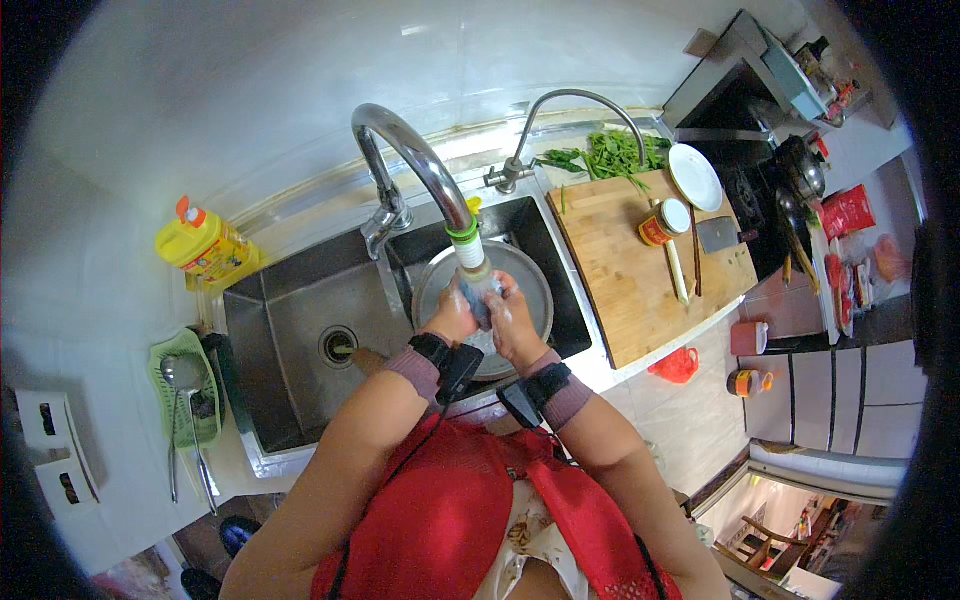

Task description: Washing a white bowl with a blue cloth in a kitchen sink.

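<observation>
Both my hands are close together under the kitchen faucet (416, 157), whose green-and-white nozzle points down at them. My left hand (452, 313) and my right hand (510, 315) hold a small bluish, soapy-looking item (478, 296) between them from either side; it is blurred, and I cannot tell what it is. White suds or water cover my fingers. Below the hands a round metal pan (534, 300) lies in the right basin of the double sink. The left basin (300, 375) has a drain with a pale green piece in it.
A wooden cutting board (622, 300) on the right bears a lidded jar (654, 231), a white plate (696, 178), a cleaver (718, 235), chopsticks and a pale stalk. Leafy greens (622, 154) lie behind it. At left stand a yellow detergent bottle (206, 244) and a green basket (161, 375) with ladles.
</observation>
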Demonstrator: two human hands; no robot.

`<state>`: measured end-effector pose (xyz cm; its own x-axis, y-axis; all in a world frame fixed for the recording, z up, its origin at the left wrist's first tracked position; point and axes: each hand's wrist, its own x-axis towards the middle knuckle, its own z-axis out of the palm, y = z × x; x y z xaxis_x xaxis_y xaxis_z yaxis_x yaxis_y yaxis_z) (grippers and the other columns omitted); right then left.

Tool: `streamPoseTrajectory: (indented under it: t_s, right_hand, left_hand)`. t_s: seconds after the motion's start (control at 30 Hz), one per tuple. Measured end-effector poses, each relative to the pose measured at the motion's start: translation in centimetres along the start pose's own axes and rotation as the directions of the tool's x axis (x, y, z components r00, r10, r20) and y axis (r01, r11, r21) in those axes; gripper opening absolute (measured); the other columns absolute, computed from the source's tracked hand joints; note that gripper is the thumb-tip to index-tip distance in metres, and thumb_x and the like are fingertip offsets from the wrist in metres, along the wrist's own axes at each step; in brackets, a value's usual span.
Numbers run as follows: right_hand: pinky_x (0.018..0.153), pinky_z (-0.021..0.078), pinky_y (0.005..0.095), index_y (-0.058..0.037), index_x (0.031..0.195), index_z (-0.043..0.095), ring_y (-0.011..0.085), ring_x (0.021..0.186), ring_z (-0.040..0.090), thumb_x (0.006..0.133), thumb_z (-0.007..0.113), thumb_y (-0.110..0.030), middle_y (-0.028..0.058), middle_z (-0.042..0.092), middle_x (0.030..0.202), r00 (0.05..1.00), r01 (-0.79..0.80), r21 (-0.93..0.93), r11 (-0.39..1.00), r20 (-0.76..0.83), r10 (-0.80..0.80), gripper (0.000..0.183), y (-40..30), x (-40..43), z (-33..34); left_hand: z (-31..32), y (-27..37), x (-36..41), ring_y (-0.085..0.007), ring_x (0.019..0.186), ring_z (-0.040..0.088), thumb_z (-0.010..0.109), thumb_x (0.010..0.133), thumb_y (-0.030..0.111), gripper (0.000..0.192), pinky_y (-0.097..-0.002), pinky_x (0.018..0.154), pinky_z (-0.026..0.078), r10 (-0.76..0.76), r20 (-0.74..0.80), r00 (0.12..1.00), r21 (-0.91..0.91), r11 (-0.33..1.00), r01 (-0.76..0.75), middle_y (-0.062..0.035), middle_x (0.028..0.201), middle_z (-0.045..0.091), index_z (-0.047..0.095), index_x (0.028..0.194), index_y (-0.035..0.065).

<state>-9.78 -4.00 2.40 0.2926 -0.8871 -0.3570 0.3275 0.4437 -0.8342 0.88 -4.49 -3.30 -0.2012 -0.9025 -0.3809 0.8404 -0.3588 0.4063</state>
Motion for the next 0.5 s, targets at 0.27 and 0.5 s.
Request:
streamPoseTrajectory:
  t_s: [0.27,0.5]
  right_hand:
    - [0.100,0.0354,0.0362,-0.0021,0.103,0.055,0.0323,0.119,0.047,0.082,0.063,-0.013,0.0222,0.052,0.123,0.954,0.247,-0.331,0.911,-0.079,-0.288,0.025,3.1,2.9,-2.5]
    - [0.094,0.0395,0.0352,-0.0007,0.121,0.050,0.0275,0.106,0.054,0.084,0.062,-0.015,0.0195,0.055,0.118,0.982,0.185,-0.424,0.886,0.046,-0.183,0.042,0.9,2.3,-0.8]
  left_hand:
    - [0.6,-1.2,1.4,-0.0231,0.108,0.055,0.049,0.091,0.041,0.035,-0.0426,0.097,0.042,-0.134,-0.078,0.988,-0.123,0.985,0.124,-0.0071,0.113,0.058,0.055,0.111,0.0131]
    - [1.7,-0.7,-0.1,-0.0238,0.101,0.058,0.046,0.092,0.041,0.038,-0.0428,0.092,0.045,-0.191,-0.088,0.978,-0.183,0.968,0.172,-0.0063,0.108,0.061,0.056,0.112,0.0104]
